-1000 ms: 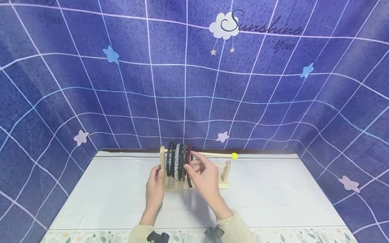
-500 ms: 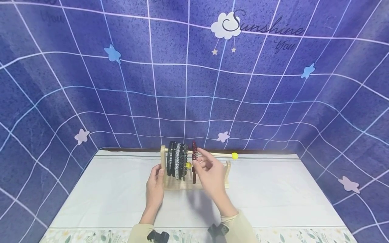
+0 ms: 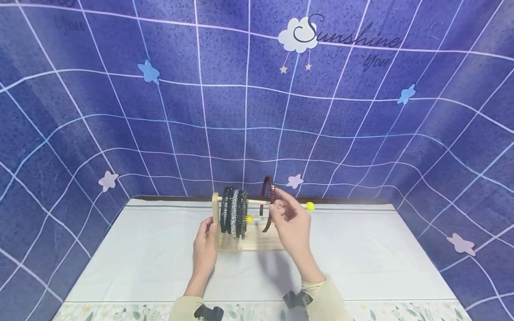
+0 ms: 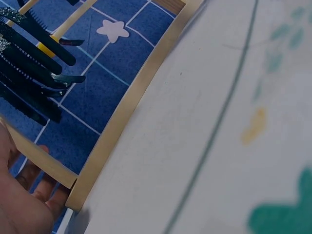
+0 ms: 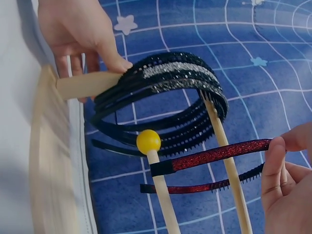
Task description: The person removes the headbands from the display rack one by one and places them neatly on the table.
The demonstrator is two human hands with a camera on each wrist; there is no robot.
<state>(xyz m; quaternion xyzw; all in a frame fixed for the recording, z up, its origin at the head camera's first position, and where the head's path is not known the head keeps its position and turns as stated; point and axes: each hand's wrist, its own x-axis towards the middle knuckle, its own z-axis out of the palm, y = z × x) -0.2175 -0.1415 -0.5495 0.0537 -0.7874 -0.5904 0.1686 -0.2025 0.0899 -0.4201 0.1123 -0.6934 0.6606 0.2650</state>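
Note:
My right hand (image 3: 295, 229) pinches a red glitter headband (image 5: 219, 153) at its curved top, with finger and thumb. The headband's two arms straddle the wooden upper rod (image 3: 257, 202), apart from the other headbands. Several black headbands (image 3: 226, 214), with a silver glitter one (image 5: 180, 68) among them, hang together at the rod's left end. My left hand (image 3: 205, 249) grips the upright (image 3: 215, 209) of the wooden stand, thumb in front; the left wrist view shows its fingers behind that upright (image 4: 44, 163). The stand's right upright is hidden behind my right hand in the head view.
A yellow ball (image 3: 310, 206) caps the upper rod's right end. Another yellow ball (image 5: 148, 141) tips a lower rod, near the headbands. The stand's base (image 3: 257, 238) rests on a white cloth (image 3: 361, 249). Behind stands a blue gridded curtain (image 3: 225, 133).
My right hand has drawn the red headband rightward along the rod, away from the black ones, and turned and raised it a little. My left hand has stayed on the upright.

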